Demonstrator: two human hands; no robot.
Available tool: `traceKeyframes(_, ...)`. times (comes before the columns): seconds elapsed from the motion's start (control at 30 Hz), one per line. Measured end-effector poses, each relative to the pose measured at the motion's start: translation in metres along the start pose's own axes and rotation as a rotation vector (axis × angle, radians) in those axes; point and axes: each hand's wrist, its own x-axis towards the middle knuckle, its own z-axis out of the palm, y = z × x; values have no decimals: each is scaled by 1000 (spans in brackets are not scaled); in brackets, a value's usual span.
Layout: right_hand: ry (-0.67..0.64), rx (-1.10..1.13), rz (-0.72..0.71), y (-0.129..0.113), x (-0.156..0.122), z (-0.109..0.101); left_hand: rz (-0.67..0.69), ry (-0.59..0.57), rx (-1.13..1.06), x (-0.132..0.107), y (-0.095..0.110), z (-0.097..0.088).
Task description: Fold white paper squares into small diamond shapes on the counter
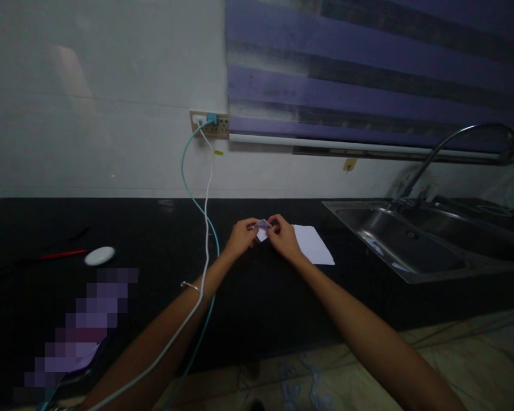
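Observation:
Between my two hands is a small folded piece of white paper [263, 233], held just above the black countertop. My left hand [241, 236] pinches its left edge with thumb and fingers. On the other side my right hand [284, 237] is closed on its right edge, thumb and fingertips pressed together. A stack of white paper sheets [313, 245] lies flat on the counter, right beside my right hand and partly behind it.
A steel double sink [405, 242] with a curved faucet [437, 149] is at the right. White and teal cables [207, 228] run from a wall socket [209, 124] across my left forearm. At the left lie a white oval object [100, 256], a red stick-like item [66, 253] and a blurred-out device [79, 337].

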Motion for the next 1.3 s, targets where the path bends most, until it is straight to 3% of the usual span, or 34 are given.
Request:
traceKeyframes(0.23, 46, -2, -3, 1, 3, -1, -231, -27, -334, -4, 15, -4)
traceKeyframes(0.33, 73, -65, -55, -3, 1, -3, -369, -119, -538, -5, 16, -5)
traceKeyframes(0.43, 62, -84, -98, -8, -1, -4, -458, -213, -587, -4, 14, -5)
traceKeyframes(0.67, 18, -113, -169, -15, -5, -6, -407, -362, -697, -2, 11, -4)
traceKeyframes(0.9, -59, -15, -107, -8, -1, -10, -376, -335, -735, -6, 12, -8)
traceKeyframes(1.0, -139, 219, -12, -2, 4, -12, -341, -324, -686, -7, 11, -11)
traceKeyframes(1.13, -168, 509, 249, 5, 11, -14, -319, -325, -539, -6, 8, -13)
traceKeyframes(1.3, -183, 551, 335, 12, 13, -12, -336, -276, -325, -4, 9, -9)
